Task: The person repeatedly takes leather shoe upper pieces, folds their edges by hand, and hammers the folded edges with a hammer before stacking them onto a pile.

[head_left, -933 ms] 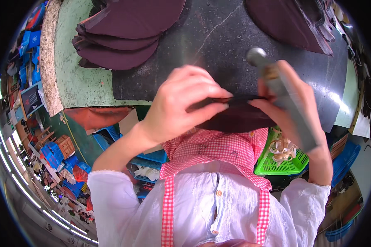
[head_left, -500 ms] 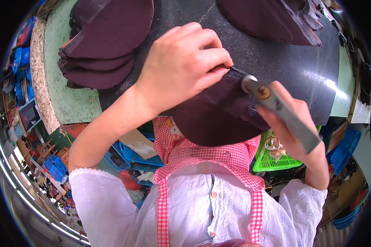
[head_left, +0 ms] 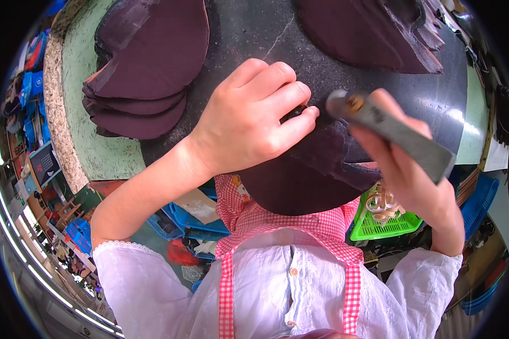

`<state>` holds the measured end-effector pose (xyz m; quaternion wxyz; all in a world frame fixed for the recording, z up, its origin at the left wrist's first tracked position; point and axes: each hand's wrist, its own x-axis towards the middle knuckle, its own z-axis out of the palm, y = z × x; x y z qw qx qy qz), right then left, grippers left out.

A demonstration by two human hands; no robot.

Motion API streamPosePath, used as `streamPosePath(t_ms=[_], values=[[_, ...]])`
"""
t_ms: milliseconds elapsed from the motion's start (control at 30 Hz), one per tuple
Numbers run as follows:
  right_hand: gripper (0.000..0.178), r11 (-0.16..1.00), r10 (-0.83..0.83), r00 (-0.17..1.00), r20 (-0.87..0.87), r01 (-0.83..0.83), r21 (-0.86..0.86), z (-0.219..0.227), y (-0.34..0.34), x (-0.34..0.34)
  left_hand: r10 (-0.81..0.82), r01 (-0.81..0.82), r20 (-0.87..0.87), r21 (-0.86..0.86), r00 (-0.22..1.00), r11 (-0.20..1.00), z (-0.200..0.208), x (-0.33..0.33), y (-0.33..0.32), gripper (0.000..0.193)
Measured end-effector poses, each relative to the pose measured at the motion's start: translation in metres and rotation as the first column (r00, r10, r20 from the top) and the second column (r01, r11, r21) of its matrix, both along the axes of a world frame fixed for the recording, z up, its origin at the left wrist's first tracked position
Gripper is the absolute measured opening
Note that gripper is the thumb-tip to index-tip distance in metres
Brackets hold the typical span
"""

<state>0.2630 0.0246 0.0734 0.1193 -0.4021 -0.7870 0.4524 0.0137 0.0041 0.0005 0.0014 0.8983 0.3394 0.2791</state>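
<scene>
A dark maroon, curved leather-like piece (head_left: 300, 181) lies at the near edge of the black work surface, partly over my apron. My left hand (head_left: 260, 113) is closed on its far edge, thumb and fingers pinching the material there. In my right hand (head_left: 398, 147) is a hammer (head_left: 410, 133) with a long grey metal head. Its round striking face, blurred by motion, is just right of my left fingertips, near the piece's folded edge. Whether it touches the piece I cannot tell. My palm hides most of the hammer's handle.
Several similar maroon pieces (head_left: 152, 56) are stacked at the far left, and more pieces (head_left: 373, 34) lie at the far right. Below the table edge are a green basket (head_left: 387, 226) with pale strips and blue baskets (head_left: 195, 217).
My left hand has come nearer to me along the edge, still pinching. The hammer has moved slightly left and away from the piece's folded edge. The whole view has shifted a little.
</scene>
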Motion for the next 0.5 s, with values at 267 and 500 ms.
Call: streamPosePath(t_ms=[267, 500], values=[[0.015, 0.997, -0.003, 1.000, 0.013, 0.002, 0.074, -0.004, 0.001, -0.002, 0.115, -0.095, 0.047, -0.315, 0.992, 0.944, 0.007, -0.013, -0.003, 0.020], [0.016, 0.993, 0.028, 0.998, 0.049, -0.023, -0.114, -0.005, -0.006, -0.007, 0.176, -0.128, 0.108, -0.351, 0.978, 0.928, 0.006, -0.013, -0.005, 0.020]])
